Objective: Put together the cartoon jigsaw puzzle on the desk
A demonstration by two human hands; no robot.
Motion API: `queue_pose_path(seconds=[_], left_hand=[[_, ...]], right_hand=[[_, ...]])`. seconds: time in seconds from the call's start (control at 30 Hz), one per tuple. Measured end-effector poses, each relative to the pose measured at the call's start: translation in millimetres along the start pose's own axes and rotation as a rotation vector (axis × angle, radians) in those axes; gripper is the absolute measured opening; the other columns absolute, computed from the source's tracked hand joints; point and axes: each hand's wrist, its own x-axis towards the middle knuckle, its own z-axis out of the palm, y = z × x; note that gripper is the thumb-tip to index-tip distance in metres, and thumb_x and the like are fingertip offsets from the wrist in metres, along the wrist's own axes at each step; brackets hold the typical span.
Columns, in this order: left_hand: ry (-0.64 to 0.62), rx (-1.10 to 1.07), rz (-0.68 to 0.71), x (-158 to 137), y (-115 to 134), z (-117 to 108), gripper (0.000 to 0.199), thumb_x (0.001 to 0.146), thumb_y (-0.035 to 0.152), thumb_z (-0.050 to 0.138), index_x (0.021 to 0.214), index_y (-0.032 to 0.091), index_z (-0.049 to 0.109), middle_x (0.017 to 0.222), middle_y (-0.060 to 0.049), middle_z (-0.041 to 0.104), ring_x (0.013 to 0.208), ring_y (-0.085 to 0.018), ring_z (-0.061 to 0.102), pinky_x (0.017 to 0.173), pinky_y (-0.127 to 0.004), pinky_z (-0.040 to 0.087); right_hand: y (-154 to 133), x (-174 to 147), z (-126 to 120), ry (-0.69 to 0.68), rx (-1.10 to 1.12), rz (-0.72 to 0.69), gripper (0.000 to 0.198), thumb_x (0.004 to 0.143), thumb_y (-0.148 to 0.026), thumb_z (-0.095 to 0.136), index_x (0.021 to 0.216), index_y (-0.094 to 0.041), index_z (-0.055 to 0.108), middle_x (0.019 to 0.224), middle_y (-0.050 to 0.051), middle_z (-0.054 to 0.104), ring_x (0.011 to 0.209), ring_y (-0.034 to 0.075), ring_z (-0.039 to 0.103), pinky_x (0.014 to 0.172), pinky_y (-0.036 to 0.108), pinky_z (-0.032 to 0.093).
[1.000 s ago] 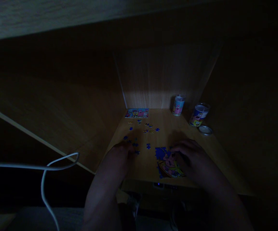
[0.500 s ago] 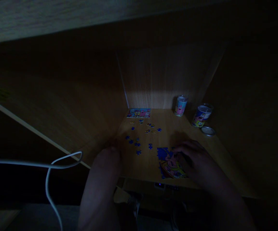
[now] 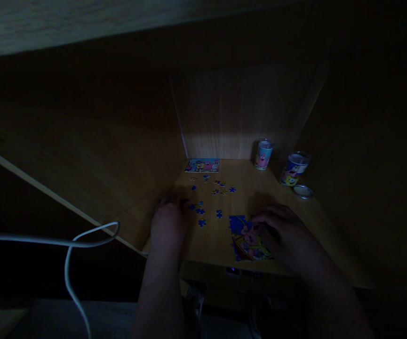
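My left hand (image 3: 170, 220) reaches over the left side of the wooden surface. Its fingertips close on a dark blue puzzle piece at the edge of the loose ones, mostly hidden by shadow and fingers. Close by lie more loose puzzle pieces (image 3: 200, 212). My right hand (image 3: 283, 228) curls over the right part of a partly joined jigsaw puzzle (image 3: 240, 233) in blue, pink and yellow. Its index finger and thumb come together at the puzzle's upper edge; whatever may be between them is too dark to see.
A cartoon picture card (image 3: 202, 165) lies by the back wall. At the right stand two printed cans, one light blue (image 3: 263, 155), one dark blue and yellow (image 3: 294, 169), with a round lid (image 3: 303, 191) beside. A white cable (image 3: 93, 242) hangs at the left. Wooden panels enclose the surface.
My left hand has moved up and to the right, from the surface's left edge to the loose pieces, covering the leftmost one. My right hand stays at the puzzle.
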Motion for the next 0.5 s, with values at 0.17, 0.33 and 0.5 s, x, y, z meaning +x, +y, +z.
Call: queue_pose_path(seconds=[0.17, 0.33, 0.5], left_hand=[[-0.015, -0.115, -0.029, 1.9, -0.2, -5.0, 0.032, 0.102, 0.030, 0.055, 0.123, 0.012, 0.070, 0.121, -0.020, 0.073, 0.114, -0.033, 0.070, 0.100, -0.042, 0.054], [-0.116, -0.531, 0.025, -3.8, 3.0, -15.7, 0.019, 0.098, 0.032, 0.059, 0.103, 0.020, 0.074, 0.103, -0.008, 0.080, 0.096, -0.024, 0.075, 0.086, -0.035, 0.057], [-0.363, -0.794, 0.297, -21.2, 31.4, -20.4, 0.013, 0.096, 0.027, 0.063, 0.101, 0.024, 0.075, 0.102, 0.000, 0.081, 0.095, -0.018, 0.075, 0.087, -0.030, 0.056]], right_hand=[[-0.6, -0.3, 0.1, -0.001, 0.018, -0.001, 0.022, 0.096, -0.017, 0.061, 0.109, -0.028, 0.074, 0.115, 0.005, 0.075, 0.111, 0.025, 0.066, 0.099, 0.047, 0.053], [0.3, 0.8, -0.4, -0.001, 0.014, -0.008, 0.022, 0.097, -0.017, 0.061, 0.110, -0.028, 0.075, 0.112, 0.004, 0.075, 0.107, 0.024, 0.067, 0.097, 0.047, 0.053], [-0.2, 1.9, -1.0, -0.018, -0.005, 0.001, 0.021, 0.096, -0.017, 0.063, 0.108, -0.029, 0.074, 0.111, 0.004, 0.075, 0.108, 0.025, 0.067, 0.097, 0.046, 0.053]])
